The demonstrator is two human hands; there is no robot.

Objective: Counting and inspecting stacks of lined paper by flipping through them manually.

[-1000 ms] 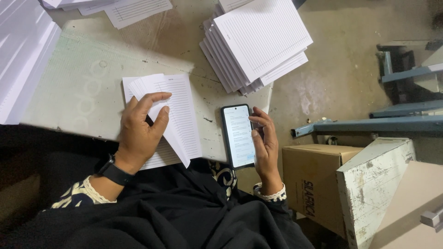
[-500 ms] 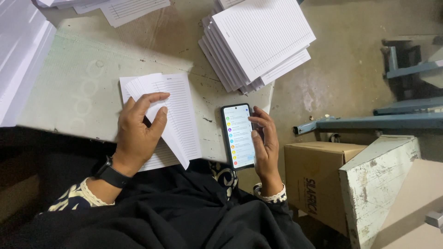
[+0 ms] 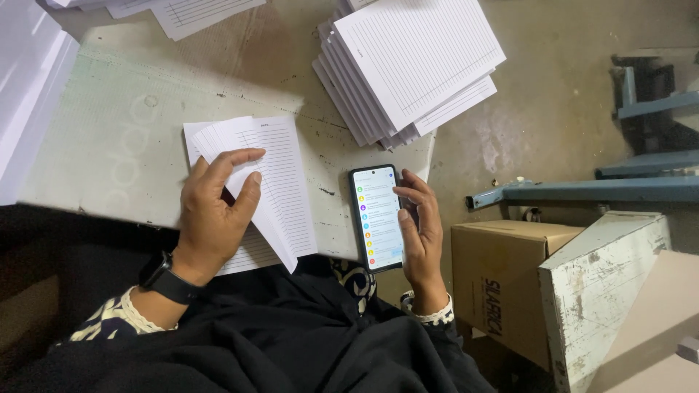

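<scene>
My left hand [image 3: 215,211] rests on a small stack of lined paper sheets [image 3: 273,175] at the near edge of a worn pale board [image 3: 109,145], fingers pinching a folded sheet. A black watch sits on that wrist. My right hand [image 3: 419,229] holds a black smartphone [image 3: 377,218] by its right side, screen lit with a list, thumb over the screen. The phone lies at the board's near right corner.
A fanned stack of lined pads [image 3: 411,69] lies at the board's far right. More lined sheets [image 3: 189,11] sit at the top left, white stacks [image 3: 25,80] at the left. A cardboard box [image 3: 499,280], a white wooden block [image 3: 601,284] and a blue metal frame [image 3: 604,189] stand to the right.
The phone screen has changed from a text page to a list with coloured dots. My right thumb has shifted on the screen. The left hand stays on the sheets.
</scene>
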